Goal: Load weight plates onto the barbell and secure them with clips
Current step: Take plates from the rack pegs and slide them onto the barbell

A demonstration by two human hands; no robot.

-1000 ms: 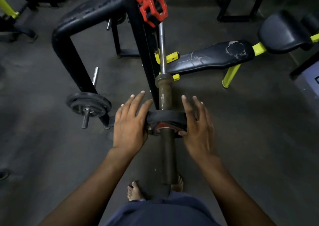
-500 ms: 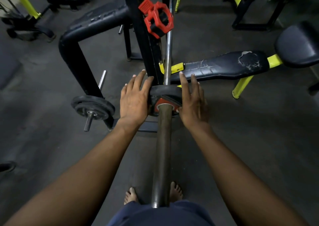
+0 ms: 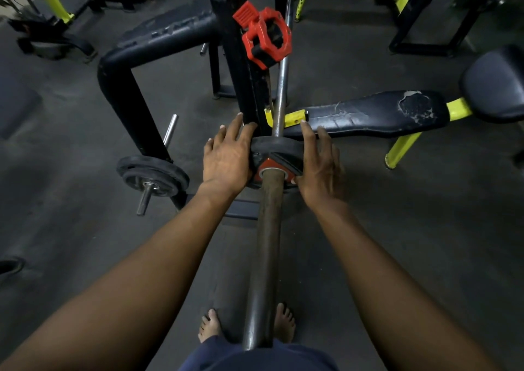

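Observation:
A small black weight plate [image 3: 276, 149] with a red centre sits on the brown barbell sleeve [image 3: 266, 243], at its far end by the collar. My left hand [image 3: 226, 158] presses flat against the plate's left edge. My right hand [image 3: 320, 163] presses against its right edge, fingers stretched out. The thinner steel bar [image 3: 282, 81] runs on beyond the plate past the black rack upright [image 3: 241, 87]. A red clip [image 3: 266, 37] hangs on the upright above, untouched.
Left of the rack, a black plate [image 3: 153, 176] rests on a storage peg. A worn black bench [image 3: 377, 114] with yellow frame lies to the right. More dark gym equipment stands at the back. My bare feet [image 3: 209, 325] are on the grey floor.
Both hands have slid the plate along the sleeve away from me, from mid-sleeve up to the collar. The camera has leaned forward with them.

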